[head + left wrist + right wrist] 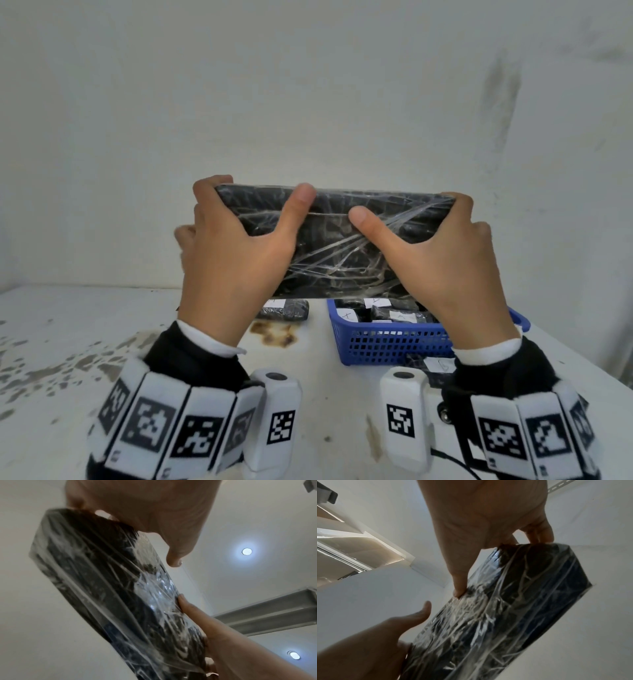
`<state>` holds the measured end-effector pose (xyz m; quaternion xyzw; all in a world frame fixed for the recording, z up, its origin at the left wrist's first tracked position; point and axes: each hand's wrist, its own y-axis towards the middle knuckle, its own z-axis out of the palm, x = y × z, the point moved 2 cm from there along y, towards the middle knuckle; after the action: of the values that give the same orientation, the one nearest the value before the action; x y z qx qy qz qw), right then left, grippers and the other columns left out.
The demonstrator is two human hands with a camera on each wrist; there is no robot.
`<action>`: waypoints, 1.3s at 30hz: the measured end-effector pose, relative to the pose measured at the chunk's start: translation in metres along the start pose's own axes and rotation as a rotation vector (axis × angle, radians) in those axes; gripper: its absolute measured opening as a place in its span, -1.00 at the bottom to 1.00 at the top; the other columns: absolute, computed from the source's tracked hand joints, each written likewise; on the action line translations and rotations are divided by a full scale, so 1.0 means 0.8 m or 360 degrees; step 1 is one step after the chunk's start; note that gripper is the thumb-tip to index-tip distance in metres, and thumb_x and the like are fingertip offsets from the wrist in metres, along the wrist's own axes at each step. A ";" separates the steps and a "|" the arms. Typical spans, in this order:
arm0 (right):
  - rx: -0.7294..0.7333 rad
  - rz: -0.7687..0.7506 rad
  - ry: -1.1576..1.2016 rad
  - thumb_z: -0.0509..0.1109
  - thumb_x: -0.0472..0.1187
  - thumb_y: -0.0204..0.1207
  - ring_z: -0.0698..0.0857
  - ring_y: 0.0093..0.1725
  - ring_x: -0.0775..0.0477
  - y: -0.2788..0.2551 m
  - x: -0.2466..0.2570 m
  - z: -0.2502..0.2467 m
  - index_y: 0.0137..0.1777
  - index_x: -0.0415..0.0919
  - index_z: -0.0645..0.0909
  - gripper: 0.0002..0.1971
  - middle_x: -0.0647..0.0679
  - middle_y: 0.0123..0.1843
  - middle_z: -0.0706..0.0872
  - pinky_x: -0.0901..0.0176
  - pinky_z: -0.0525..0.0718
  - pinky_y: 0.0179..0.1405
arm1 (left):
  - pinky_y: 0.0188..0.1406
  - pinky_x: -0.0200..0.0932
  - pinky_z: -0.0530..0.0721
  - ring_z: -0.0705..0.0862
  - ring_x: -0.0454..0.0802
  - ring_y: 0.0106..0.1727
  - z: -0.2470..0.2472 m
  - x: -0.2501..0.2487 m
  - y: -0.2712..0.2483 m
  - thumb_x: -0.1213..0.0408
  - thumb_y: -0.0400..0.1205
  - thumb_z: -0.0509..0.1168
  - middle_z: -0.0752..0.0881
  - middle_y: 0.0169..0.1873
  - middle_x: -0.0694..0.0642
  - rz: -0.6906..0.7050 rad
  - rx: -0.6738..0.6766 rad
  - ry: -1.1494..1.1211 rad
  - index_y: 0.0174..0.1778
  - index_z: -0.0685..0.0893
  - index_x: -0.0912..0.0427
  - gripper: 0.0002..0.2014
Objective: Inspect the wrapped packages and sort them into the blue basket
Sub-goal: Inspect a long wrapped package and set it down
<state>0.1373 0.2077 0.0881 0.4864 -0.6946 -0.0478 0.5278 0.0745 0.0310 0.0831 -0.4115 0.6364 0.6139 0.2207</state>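
A large flat black package (339, 240) wrapped in clear film is held up above the table, its broad face toward me. My left hand (236, 240) grips its left end, thumb on the near face and fingers behind. At the right end my right hand (442, 253) grips it the same way. Both wrist views show the package (106, 588) (505, 612) from below against the ceiling. Under the package stands the blue basket (387, 339) with several small black labelled packages inside. One more small wrapped package (284, 310) lies on the table left of the basket.
The white table (68, 342) has worn patches and a rust stain (274, 334) near the small package. Another labelled package (435, 365) lies just in front of the basket. A white wall stands close behind the table.
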 end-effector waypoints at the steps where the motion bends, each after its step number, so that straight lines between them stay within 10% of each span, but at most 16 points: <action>1: 0.0020 0.0025 0.0016 0.35 0.64 0.14 0.50 0.40 -0.21 0.001 -0.001 0.000 0.50 -0.07 0.27 0.07 0.00 0.14 0.41 0.03 0.52 0.21 | 0.35 0.13 0.46 0.32 -0.02 0.25 0.000 0.000 0.000 -0.44 0.40 0.19 0.36 -0.11 -0.27 0.0009 -0.0015 -0.0003 0.36 0.28 -0.09 -0.28; 6: 0.0096 0.0072 0.0336 0.28 0.51 0.38 0.63 0.23 -0.03 0.009 -0.010 -0.003 0.50 0.01 0.35 -0.19 0.06 0.24 0.65 0.21 0.54 0.01 | 0.40 0.13 0.51 0.51 0.06 0.40 -0.007 0.009 0.012 -0.21 0.60 0.24 0.57 0.23 -0.08 -0.0097 0.0038 -0.0192 0.62 0.17 -0.14 -0.31; 10: 0.0071 0.0044 0.0570 0.45 0.35 0.45 0.73 0.22 0.06 0.017 -0.021 0.000 0.55 0.15 0.40 -0.30 0.27 0.22 0.70 -0.08 0.73 0.26 | 0.18 -0.14 0.61 0.67 -0.26 0.09 -0.010 0.012 0.018 0.07 0.59 0.39 0.68 0.04 -0.28 -0.0104 0.0139 -0.0347 0.38 0.50 -0.10 -0.56; 17: -0.0004 -0.0094 0.0987 0.58 -0.04 0.50 0.81 0.15 0.07 0.026 -0.026 -0.018 0.49 0.07 0.49 -0.42 0.13 0.19 0.80 -0.05 0.80 0.17 | -0.03 -0.22 0.55 0.75 -0.09 -0.03 -0.003 0.011 0.021 0.34 0.52 0.46 0.75 -0.09 0.00 -0.0179 0.0356 -0.0753 0.29 0.30 -0.05 -0.44; 21: 0.0046 -0.0121 0.1102 0.51 -0.18 0.59 0.86 0.08 -0.03 0.030 -0.029 -0.027 0.50 0.02 0.47 -0.49 0.03 -0.02 0.88 -0.12 0.79 0.19 | 0.22 -0.18 0.51 0.67 -0.19 0.17 -0.005 0.006 0.019 0.06 0.65 0.32 0.69 0.04 -0.19 -0.0056 0.0296 -0.0631 0.45 0.35 -0.13 -0.54; 32: 0.0075 -0.0197 0.1095 0.39 -0.20 0.69 0.86 0.04 0.00 0.027 -0.025 -0.034 0.40 -0.01 0.60 -0.70 0.03 -0.08 0.89 -0.08 0.84 0.07 | 0.39 0.12 0.56 0.65 -0.22 -0.08 -0.022 0.008 0.026 0.07 0.78 0.07 0.67 -0.16 -0.29 0.0015 0.0185 -0.0595 0.31 0.48 -0.20 -0.79; 39: 0.0078 -0.0228 0.1050 0.42 -0.20 0.65 0.87 0.03 0.00 0.023 -0.021 -0.032 0.36 0.00 0.61 -0.70 0.04 -0.08 0.89 -0.02 0.85 0.03 | -0.19 -0.59 0.55 0.69 -0.51 -0.21 -0.021 0.003 0.020 0.26 0.58 0.41 0.68 -0.11 -0.28 0.0121 0.0393 -0.0584 0.43 0.29 -0.13 -0.42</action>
<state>0.1453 0.2406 0.0984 0.5357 -0.4514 0.0919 0.7076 0.0641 0.0130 0.0933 -0.2385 0.6709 0.6039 0.3582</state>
